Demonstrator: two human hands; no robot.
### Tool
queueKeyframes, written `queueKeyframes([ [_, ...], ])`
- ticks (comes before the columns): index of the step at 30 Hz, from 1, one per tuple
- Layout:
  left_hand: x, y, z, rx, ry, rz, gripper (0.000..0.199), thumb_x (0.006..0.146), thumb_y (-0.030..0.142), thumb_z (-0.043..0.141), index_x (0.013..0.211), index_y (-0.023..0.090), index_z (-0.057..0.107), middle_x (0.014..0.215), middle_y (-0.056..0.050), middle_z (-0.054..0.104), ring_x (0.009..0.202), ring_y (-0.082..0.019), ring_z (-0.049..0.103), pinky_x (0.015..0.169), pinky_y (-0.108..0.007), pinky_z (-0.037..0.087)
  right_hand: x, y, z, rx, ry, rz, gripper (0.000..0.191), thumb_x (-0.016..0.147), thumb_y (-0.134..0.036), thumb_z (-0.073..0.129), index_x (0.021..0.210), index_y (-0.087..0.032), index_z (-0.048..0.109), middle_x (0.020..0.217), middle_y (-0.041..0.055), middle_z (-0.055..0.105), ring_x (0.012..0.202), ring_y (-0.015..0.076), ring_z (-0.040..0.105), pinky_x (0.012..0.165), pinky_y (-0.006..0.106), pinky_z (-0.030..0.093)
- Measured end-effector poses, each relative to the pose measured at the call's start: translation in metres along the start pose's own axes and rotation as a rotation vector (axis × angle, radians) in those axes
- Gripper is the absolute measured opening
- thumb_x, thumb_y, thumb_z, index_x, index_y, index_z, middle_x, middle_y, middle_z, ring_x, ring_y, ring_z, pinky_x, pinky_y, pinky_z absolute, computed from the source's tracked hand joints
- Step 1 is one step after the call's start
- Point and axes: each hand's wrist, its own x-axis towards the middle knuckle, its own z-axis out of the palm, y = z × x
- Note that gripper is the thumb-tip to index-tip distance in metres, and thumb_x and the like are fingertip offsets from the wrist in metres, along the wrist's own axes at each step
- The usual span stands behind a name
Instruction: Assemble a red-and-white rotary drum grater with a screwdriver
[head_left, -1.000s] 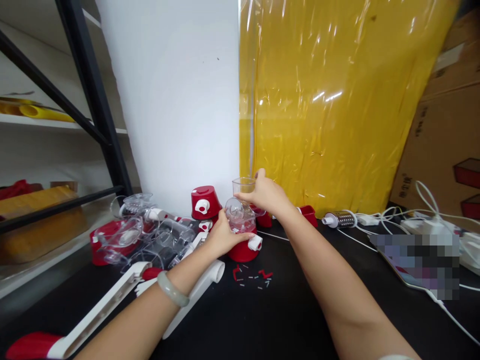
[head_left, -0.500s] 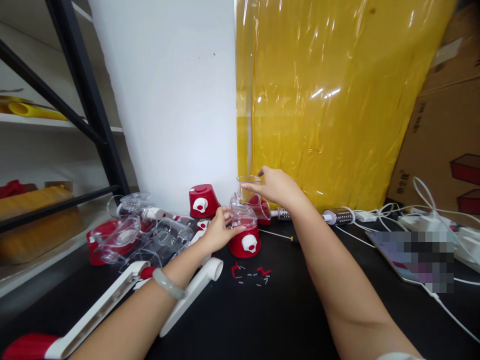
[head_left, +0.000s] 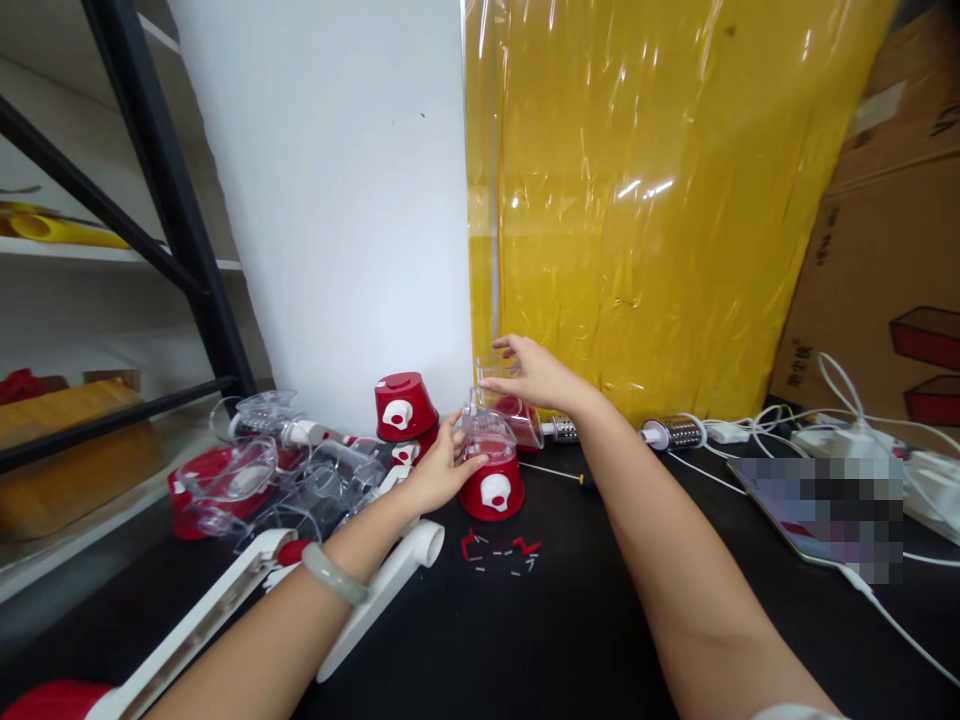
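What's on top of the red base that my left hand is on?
A clear plastic housing sits on the red base. Your left hand covers part of its left side, so I can't see the join there.

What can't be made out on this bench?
All in the head view:
- Tablet screen: pixelated.
- Silver bits: too small to identify.
- Red grip: cut off by the bottom edge.
- Screwdriver handle: partly behind the right arm.
- Right hand contact with clear part: transparent, blurred.
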Motion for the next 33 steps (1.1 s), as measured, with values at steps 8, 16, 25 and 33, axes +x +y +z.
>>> queueKeyframes([
  [8, 0.0, -0.002, 0.0, 0.05, -0.021, 0.014, 0.083, 0.085, 0.028, 0.066, 0.148, 0.018, 0.013, 0.15, -0.022, 0.042, 0.137, -0.029, 0.045, 0.117, -0.054, 0.028, -0.004, -0.004, -0.005, -0.036, -0.003, 0.023, 0.072, 0.074, -0.053, 0.075, 0.129, -0.013, 0.051, 0.123, 0.0185, 0.059, 0.115, 0.0293, 0.058, 0.097, 0.045, 0.046],
  [16, -0.004, 0.005, 0.002, 0.06, -0.029, -0.044, 0.104, 0.085, 0.034, 0.067, 0.155, 0.02, -0.009, 0.146, -0.018, 0.049, 0.136, -0.029, 0.046, 0.117, -0.053, 0.029, -0.007, -0.011, -0.008, -0.075, -0.026, 0.068, 0.076, 0.075, -0.058, 0.071, 0.13, -0.01, 0.048, 0.126, 0.0219, 0.057, 0.113, 0.03, 0.059, 0.095, 0.044, 0.047],
  [25, -0.011, 0.021, 0.006, -0.022, -0.111, -0.043, 0.126, 0.073, 0.027, 0.079, 0.152, 0.028, -0.019, 0.15, -0.019, 0.043, 0.136, -0.032, 0.046, 0.116, -0.055, 0.029, -0.009, -0.016, -0.014, -0.057, -0.013, 0.087, 0.086, 0.072, -0.056, 0.075, 0.138, -0.012, 0.043, 0.125, 0.0213, 0.059, 0.116, 0.0309, 0.059, 0.093, 0.044, 0.048],
  [33, -0.01, 0.024, 0.007, -0.039, -0.099, -0.053, 0.123, 0.073, 0.029, 0.079, 0.153, 0.029, -0.014, 0.154, -0.018, 0.038, 0.14, -0.033, 0.039, 0.116, -0.051, 0.031, -0.009, -0.014, -0.014, -0.066, -0.008, 0.045, 0.081, 0.073, -0.053, 0.076, 0.136, -0.011, 0.046, 0.126, 0.021, 0.06, 0.117, 0.0297, 0.058, 0.096, 0.043, 0.047],
])
